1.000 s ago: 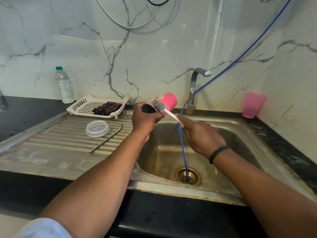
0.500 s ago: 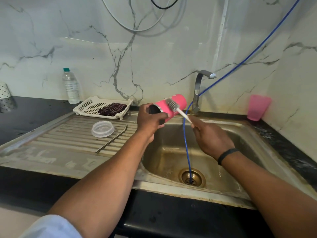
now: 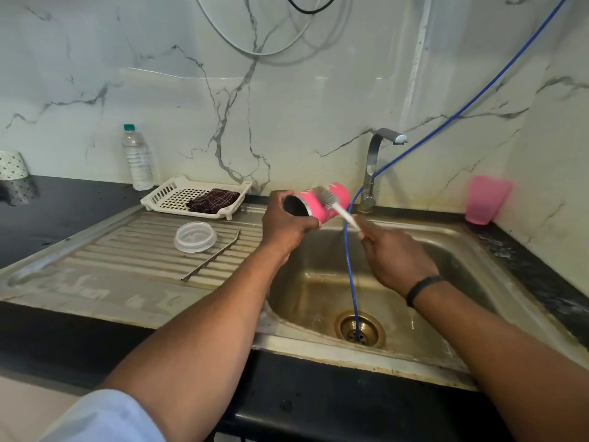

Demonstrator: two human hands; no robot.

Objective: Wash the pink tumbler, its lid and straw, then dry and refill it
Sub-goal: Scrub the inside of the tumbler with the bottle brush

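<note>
My left hand (image 3: 284, 223) grips the pink tumbler (image 3: 331, 199) near its dark open mouth and holds it on its side over the sink's left rim. My right hand (image 3: 393, 255) pinches the white handle of a bottle brush (image 3: 331, 202), whose bristles lie against the tumbler's outer wall. The clear round lid (image 3: 195, 236) lies on the ribbed drainboard (image 3: 127, 250). Beside the lid lies the bent metal straw (image 3: 212, 258).
A steel sink (image 3: 446, 342) with a brass drain has a blue hose (image 3: 350, 275) hanging into it, beside the tap (image 3: 371, 169). A white basket (image 3: 172, 193) holds a dark cloth. A water bottle (image 3: 137, 157) stands behind it; a pink cup (image 3: 484, 199) stands at the right.
The brush has slid along the tumbler's outside, from near its mouth toward its middle. Both hands stay over the sink's left rim while the camera shifted slightly.
</note>
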